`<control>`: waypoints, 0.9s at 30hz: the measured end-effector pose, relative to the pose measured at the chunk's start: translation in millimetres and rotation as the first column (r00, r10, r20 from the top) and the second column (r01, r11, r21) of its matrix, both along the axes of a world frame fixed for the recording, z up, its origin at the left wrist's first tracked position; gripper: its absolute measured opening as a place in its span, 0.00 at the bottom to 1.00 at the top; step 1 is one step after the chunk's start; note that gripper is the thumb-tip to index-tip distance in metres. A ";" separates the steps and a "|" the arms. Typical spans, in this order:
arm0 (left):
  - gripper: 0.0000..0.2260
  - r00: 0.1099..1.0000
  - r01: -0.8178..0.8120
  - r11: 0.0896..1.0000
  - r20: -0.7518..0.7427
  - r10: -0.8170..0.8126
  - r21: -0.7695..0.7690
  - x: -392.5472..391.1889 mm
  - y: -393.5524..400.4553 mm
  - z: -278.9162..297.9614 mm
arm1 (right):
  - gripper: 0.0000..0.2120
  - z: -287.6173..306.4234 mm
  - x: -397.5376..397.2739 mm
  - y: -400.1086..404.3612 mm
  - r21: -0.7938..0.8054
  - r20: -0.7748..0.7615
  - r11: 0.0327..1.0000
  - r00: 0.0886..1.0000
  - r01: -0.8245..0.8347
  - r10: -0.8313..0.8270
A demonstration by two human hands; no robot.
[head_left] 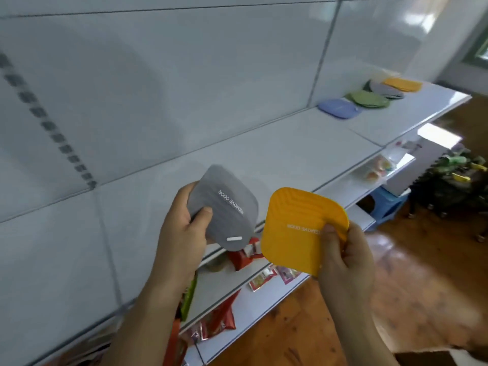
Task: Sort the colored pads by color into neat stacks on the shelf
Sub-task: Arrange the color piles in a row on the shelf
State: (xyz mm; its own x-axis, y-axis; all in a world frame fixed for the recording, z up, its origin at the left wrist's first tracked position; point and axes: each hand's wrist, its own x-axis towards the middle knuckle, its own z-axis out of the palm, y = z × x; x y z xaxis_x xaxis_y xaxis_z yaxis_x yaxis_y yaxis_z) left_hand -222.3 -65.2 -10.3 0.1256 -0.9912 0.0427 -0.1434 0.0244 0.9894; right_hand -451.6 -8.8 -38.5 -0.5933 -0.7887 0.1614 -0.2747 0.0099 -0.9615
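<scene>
Head view: grey pad (224,207) pinched in left hand (184,228), thumb on its printed face, fingers behind, held up over the near part of the white shelf (277,154). Yellow pad (301,228) pinched at its right edge by right hand (346,257), thumb on top. One colour per hand, apart, faces toward camera, probably to check colour before stacking. Far right on the shelf: blue pad (339,108), green pads (368,99), grey pads (386,89), yellow pads (402,84), overlapping in a loose row, likely the sorting spot. Counts per pile too blurred to tell. Fingers behind both held pads hidden. Lower shelves hold packets (219,323), partly covered by the arms, labels unreadable
</scene>
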 end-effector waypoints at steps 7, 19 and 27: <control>0.16 0.974 0.226 0.974 0.007 -0.226 -0.010 -166.2 -23.3 -6.6 | 0.07 -3.2 -142.9 9.9 0.011 0.008 0.991 0.991 0.136 -0.136; 0.18 0.959 0.260 0.965 0.129 -0.253 -0.039 -350.8 -137.8 -26.0 | 0.07 -15.5 -298.1 -63.4 0.003 0.066 0.976 0.974 0.217 -0.217; 0.18 0.971 0.228 0.974 -0.078 -0.227 0.007 -451.4 -237.5 -15.9 | 0.07 0.6 -395.4 -163.7 -0.027 0.007 0.970 0.970 0.242 -0.242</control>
State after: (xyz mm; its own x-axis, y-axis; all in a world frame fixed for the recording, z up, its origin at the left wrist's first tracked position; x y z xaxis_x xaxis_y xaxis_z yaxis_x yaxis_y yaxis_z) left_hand -673.7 -302.7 -26.2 -0.1011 -0.9945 0.0261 -0.0600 0.0322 0.9977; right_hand -846.9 -172.5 -37.8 -0.7664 -0.6170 0.1788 -0.2643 0.0491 -0.9632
